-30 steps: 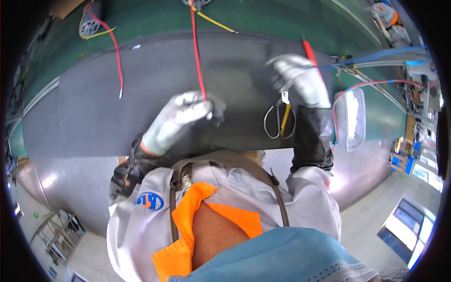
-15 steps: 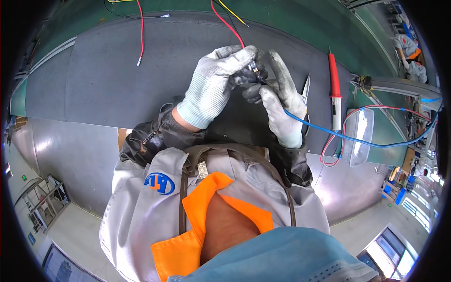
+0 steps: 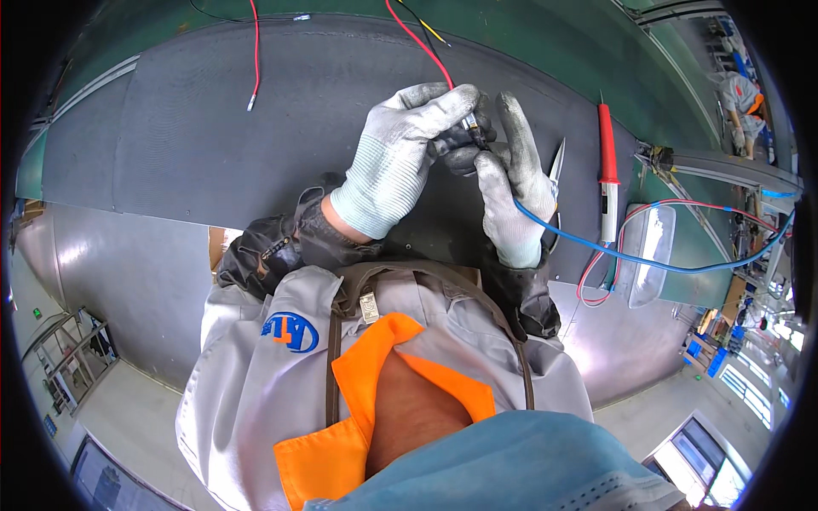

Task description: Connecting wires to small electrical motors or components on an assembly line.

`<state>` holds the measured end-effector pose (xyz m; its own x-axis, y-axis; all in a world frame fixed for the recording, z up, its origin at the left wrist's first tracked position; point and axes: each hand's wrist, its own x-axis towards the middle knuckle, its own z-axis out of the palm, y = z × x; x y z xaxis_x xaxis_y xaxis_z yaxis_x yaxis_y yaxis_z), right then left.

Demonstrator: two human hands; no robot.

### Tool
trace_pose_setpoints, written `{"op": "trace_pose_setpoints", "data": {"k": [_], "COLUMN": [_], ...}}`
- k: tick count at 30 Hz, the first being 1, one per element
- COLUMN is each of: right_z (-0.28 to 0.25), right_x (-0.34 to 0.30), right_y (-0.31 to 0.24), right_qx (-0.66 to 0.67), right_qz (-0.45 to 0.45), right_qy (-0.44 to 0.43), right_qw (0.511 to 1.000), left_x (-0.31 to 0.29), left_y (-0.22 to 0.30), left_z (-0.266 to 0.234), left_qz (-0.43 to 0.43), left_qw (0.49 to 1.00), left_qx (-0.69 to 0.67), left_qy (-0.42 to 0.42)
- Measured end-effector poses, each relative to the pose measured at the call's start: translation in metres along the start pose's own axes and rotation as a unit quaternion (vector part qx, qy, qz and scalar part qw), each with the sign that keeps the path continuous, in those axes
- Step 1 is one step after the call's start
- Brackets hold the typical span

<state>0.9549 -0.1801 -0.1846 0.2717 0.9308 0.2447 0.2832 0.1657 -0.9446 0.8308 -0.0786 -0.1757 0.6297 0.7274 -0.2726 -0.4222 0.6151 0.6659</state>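
Observation:
My left hand (image 3: pixel 396 157), in a grey-coated glove, pinches the end of a red wire (image 3: pixel 430 53) that runs down from the far side. A small metal terminal (image 3: pixel 469 122) shows at its fingertips. Close against it is a slim black end piece (image 3: pixel 482 143), held in my gloved right hand (image 3: pixel 515 183) with the index finger pointing up. From that hand a blue wire (image 3: pixel 596 244) curves away to the right. Whether terminal and black piece are joined or only touching I cannot tell. Beside the right hand lie scissors (image 3: pixel 557 162), partly hidden behind it.
A pointed red-and-white pen-shaped tool (image 3: pixel 607 157) lies right of the scissors on the dark mat (image 3: pixel 230 145). Beyond it sit a clear plastic tray (image 3: pixel 652 255) and a thin red cable (image 3: pixel 588 277). Another red wire (image 3: pixel 256 51) hangs at far left; a yellow wire (image 3: pixel 433 32) lies far centre.
Both hands have shifted slightly; the left has come a little to the right, with its fingertips nearer the right hand's. The red wire's end moved along with it. Both grips stay the same.

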Motion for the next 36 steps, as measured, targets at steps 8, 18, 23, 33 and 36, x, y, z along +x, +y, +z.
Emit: {"op": "trace_pose_setpoints", "data": {"k": [8,18,23,33,36], "right_z": [0.004,-0.032,-0.150,-0.164,-0.117], "right_x": [0.006,0.013,-0.033,0.018,0.079], "right_y": [0.006,0.015,0.035,0.091,0.063], "right_qx": [0.015,0.090,-0.537,-0.191,0.039], "right_qz": [0.015,0.153,0.043,0.116,0.168], "right_qy": [0.021,-0.029,0.098,0.090,0.019], "right_qw": [1.000,0.984,0.837,0.971,0.985], "left_x": [-0.008,0.011,0.026,0.009,0.006], "left_y": [-0.014,-0.048,-0.030,-0.030,-0.026], "left_z": [-0.001,-0.026,-0.048,-0.039,-0.041], "left_qz": [0.014,0.062,0.008,0.023,0.035], "left_qw": [0.999,0.994,0.995,0.992,0.992], "left_qx": [-0.023,-0.021,-0.048,-0.073,-0.071], "left_qy": [0.019,-0.083,-0.083,-0.102,-0.099]}}
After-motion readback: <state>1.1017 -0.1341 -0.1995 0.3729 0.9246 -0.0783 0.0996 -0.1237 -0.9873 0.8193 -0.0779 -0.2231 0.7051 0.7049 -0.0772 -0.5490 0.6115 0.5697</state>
